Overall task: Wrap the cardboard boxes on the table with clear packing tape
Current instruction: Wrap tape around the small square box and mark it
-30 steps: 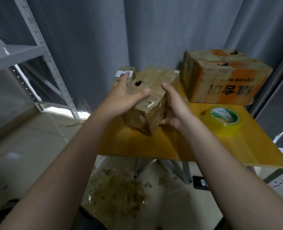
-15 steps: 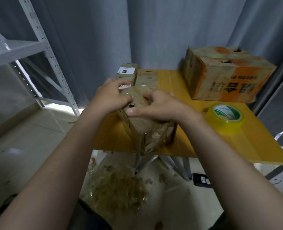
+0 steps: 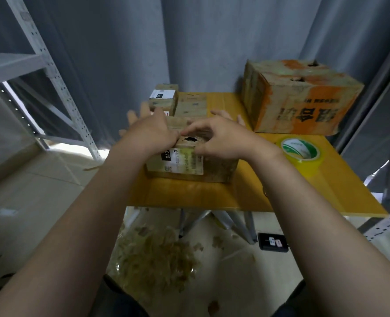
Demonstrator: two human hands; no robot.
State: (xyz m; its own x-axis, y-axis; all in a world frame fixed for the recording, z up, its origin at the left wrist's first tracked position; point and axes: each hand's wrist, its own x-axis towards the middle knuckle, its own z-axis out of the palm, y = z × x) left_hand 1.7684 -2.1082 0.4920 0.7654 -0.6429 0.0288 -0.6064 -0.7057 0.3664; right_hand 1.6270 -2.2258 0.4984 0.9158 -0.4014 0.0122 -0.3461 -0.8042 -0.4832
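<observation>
Both hands are on the small box point(image 3: 189, 163), which sits at the near left of the desk point(image 3: 212, 195), and the risk I see is that torn hole point(image 3: 190, 139) in its top: press too hard and the lid could cave in, or a shove could slide the box off the near edge. The left hand point(image 3: 153, 133) lies over the top's left side with blurred fingers point(image 3: 143, 109) spread out flat. The right hand point(image 3: 223, 140) drapes across the right side, fingers point(image 3: 196, 129) loosely spread, while the tape roll point(image 3: 300, 153) sits untouched to the right.
</observation>
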